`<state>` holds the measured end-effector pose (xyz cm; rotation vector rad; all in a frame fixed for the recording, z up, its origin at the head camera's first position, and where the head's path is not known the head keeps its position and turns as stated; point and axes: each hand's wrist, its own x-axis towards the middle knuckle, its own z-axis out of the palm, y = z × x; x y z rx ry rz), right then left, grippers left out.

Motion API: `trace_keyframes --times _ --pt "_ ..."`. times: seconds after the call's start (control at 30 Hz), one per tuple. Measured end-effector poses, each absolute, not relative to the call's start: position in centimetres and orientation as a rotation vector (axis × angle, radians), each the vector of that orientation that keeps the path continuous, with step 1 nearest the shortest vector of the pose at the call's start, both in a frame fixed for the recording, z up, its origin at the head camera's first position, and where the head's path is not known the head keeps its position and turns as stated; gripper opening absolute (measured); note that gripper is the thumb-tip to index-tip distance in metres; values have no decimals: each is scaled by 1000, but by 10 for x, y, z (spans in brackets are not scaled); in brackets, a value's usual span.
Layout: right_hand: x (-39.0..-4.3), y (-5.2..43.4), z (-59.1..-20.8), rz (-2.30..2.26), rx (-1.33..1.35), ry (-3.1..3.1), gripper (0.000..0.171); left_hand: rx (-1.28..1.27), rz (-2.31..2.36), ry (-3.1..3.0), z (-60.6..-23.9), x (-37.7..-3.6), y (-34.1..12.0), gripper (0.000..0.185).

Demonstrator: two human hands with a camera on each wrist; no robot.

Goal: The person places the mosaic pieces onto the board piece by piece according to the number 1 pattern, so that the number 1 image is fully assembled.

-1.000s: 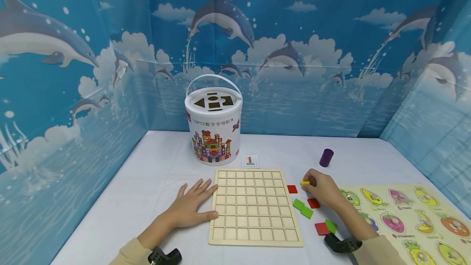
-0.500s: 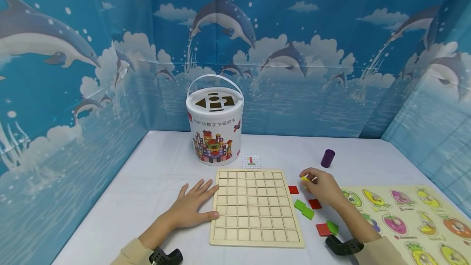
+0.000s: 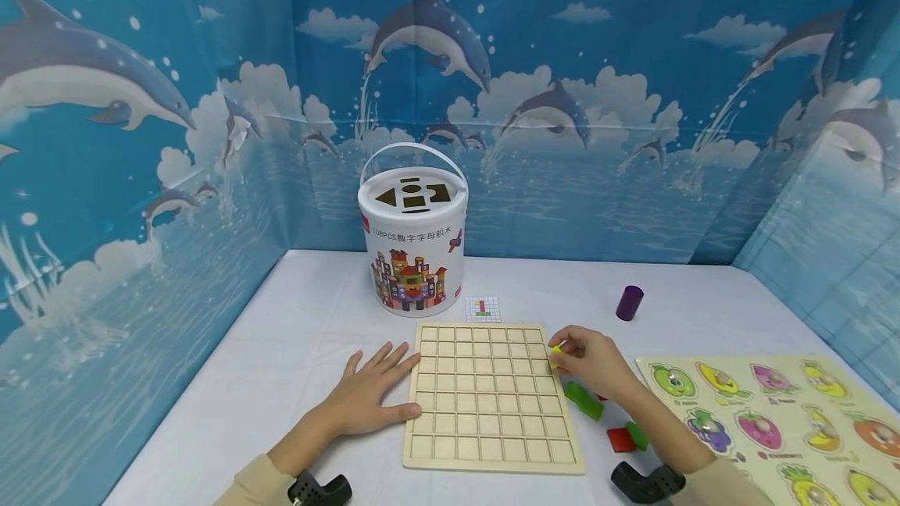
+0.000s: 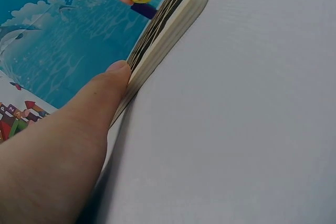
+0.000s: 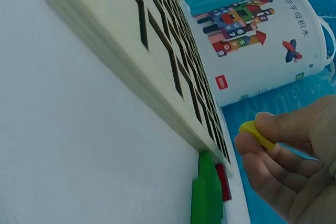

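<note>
A light wooden grid board (image 3: 492, 466) lies flat on the white table. My left hand (image 3: 373, 393) rests at its left edge with fingers spread; in the left wrist view the thumb (image 4: 107, 87) touches the board's side. At the right edge of the board, my right hand (image 3: 598, 361) pinches a small yellow tile (image 3: 556, 357) between thumb and fingertips. The right wrist view shows the yellow tile (image 5: 256, 134) held clear of the table. Green tiles (image 3: 585, 400) lie below that hand, and a red tile (image 3: 621, 440) sits nearer the front with another green one.
Behind the board stands a white bucket (image 3: 415, 248) with a shape-sorter lid. A small printed grid card (image 3: 483, 309) lies between them. A purple cylinder (image 3: 629, 303) is at back right, and a fruit picture board (image 3: 773, 404) covers the right side.
My right hand has moved left with the yellow tile, from beside the loose tiles to the board's right edge, covering a red tile. The left hand stays in place.
</note>
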<state>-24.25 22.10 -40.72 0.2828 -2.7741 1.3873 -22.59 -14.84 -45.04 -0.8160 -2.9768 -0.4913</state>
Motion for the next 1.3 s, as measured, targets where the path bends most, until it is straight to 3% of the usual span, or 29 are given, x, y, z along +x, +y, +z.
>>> trace_keyframes --times 1.3 --pt "-268 138 -406 1542 551 -2700 18 -809 -497 -2984 -448 -224 -147 81"
